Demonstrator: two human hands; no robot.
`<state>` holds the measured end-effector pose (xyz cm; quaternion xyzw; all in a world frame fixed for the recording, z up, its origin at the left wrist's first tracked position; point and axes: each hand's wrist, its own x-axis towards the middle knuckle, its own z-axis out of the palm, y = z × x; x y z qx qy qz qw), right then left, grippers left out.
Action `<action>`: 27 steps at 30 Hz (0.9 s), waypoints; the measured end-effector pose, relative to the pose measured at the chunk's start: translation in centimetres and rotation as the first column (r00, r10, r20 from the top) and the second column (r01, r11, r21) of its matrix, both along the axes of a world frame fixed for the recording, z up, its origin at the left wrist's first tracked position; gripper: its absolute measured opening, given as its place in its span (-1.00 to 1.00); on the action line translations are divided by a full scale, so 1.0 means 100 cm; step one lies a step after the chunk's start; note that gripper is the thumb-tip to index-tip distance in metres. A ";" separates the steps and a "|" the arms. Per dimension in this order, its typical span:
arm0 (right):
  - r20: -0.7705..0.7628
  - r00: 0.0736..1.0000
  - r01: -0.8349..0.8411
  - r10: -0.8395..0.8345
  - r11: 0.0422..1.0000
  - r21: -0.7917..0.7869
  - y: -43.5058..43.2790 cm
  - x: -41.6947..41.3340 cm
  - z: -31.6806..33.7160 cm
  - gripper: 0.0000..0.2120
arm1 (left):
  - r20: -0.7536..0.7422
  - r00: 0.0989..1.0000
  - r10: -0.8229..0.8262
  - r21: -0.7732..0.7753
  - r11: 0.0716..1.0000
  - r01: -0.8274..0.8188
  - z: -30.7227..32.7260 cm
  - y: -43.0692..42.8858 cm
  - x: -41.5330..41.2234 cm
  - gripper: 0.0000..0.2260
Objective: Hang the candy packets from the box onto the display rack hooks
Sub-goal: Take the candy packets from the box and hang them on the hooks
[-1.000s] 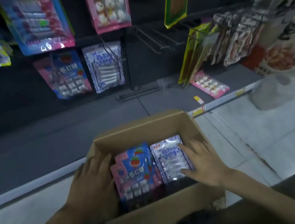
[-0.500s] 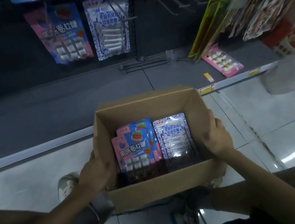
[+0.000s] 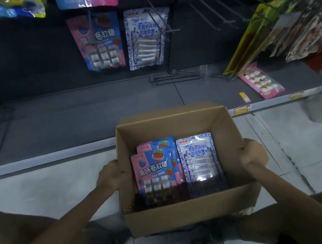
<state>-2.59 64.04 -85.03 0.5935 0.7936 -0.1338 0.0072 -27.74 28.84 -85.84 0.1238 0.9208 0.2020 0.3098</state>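
Observation:
An open cardboard box point(image 3: 187, 214) sits in front of me above the floor. My left hand point(image 3: 109, 176) grips its left wall and my right hand point(image 3: 253, 154) grips its right wall. Inside lie pink-and-blue candy packets point(image 3: 153, 167) on the left and a white-and-blue packet point(image 3: 198, 157) on the right. On the dark rack hang a matching pink-and-blue packet point(image 3: 98, 42) and a white-and-blue packet point(image 3: 145, 38). Bare hooks point(image 3: 215, 11) stick out to their right.
A grey base shelf point(image 3: 74, 120) runs below the rack, with a pink packet point(image 3: 260, 81) lying on it at right. Yellow and brown packets point(image 3: 278, 30) hang at far right. Loose hooks point(image 3: 173, 76) lie on the shelf. Pale tiled floor point(image 3: 301, 145) surrounds the box.
Both hands left the packets inside the box and took hold of its side walls. The box now sits lower and more central in view, further from the shelf edge.

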 end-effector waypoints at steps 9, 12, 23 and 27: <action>-0.042 0.990 -0.135 0.132 0.987 -0.085 -0.057 -0.030 -0.004 -0.77 | 0.038 0.978 0.204 -0.022 0.979 -0.203 0.000 -0.090 -0.013 -0.71; -0.052 0.977 -0.210 0.206 0.973 -0.097 -0.073 -0.044 -0.002 -0.80 | 0.009 0.977 0.211 0.026 0.977 -0.211 0.002 -0.121 -0.014 -0.78; 0.046 0.912 -0.405 0.408 0.912 -0.061 -0.086 -0.067 -0.014 -0.71 | -0.189 0.974 0.123 -0.110 0.983 -0.145 -0.014 -0.137 -0.023 -0.86; 0.053 0.920 -0.385 0.388 0.921 -0.065 -0.097 -0.076 -0.010 -0.57 | -0.235 0.962 0.142 -0.122 0.977 -0.175 -0.019 -0.132 -0.016 -0.75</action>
